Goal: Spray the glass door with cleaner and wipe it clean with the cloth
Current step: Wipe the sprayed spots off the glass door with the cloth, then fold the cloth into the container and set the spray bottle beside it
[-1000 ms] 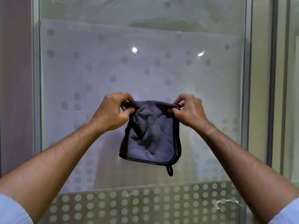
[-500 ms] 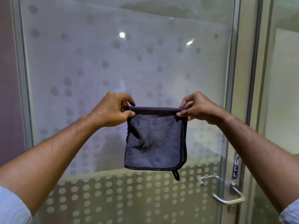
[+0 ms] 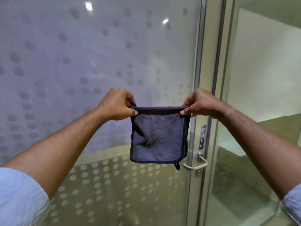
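A dark grey cloth [image 3: 157, 137] hangs flat and folded in front of the glass door [image 3: 81, 62], which carries a frosted band with a dot pattern. My left hand [image 3: 118, 105] pinches the cloth's top left corner. My right hand [image 3: 197, 103] pinches its top right corner. The top edge is stretched straight between both hands. A small loop dangles from the cloth's lower right corner. No spray bottle is in view.
A metal lever handle [image 3: 195, 165] and a "PULL" sign [image 3: 202, 137] sit on the door's right stile. Right of the frame [image 3: 218, 79] is a clear glass panel [image 3: 263, 95].
The cloth was bunched between my hands; both hands have pulled apart and it now hangs flat. My view has swung right and down, bringing the handle and side panel into sight.
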Motion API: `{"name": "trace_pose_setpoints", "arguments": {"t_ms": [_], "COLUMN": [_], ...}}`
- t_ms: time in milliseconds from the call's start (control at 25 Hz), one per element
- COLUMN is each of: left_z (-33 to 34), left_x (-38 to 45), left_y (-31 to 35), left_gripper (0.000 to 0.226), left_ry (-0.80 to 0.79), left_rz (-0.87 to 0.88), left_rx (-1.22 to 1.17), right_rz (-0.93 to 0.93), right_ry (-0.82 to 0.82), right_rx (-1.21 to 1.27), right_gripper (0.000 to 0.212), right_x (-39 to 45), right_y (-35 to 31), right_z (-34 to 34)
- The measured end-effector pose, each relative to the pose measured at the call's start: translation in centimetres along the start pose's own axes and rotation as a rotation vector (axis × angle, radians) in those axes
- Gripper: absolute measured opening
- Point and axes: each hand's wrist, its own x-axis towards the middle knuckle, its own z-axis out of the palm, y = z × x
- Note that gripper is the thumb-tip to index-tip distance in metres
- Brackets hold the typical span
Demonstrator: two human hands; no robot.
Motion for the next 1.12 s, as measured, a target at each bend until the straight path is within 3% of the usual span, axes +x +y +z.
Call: {"name": "trace_pose_setpoints", "arguments": {"t_ms": [360,720,1120], "left_z": [9.4,21.4,33.0], "left_x": [2.5,4.8,9.7], "left_y": [12.2,28.5,43.3], "left_gripper": [0.013,0.014,0.014], "left_ry": [-0.303,-0.441,-0.588], "left_rz": [-0.045,0.084,0.283], "left_rx": [-0.174,-0.268,-0.4], "right_rz": [0.222,0.472,0.782], "right_ry": [-0.099,-0.105,0.043], "right_rx": [-0.109,-0.154,-0.212], "right_gripper": [0.011,0.013,0.023], "right_x": [-7.1,-16.4,-22.7], "right_y": [10.9,22.2,32.7], "right_z": [-9.3,-22.2,-31.9]}}
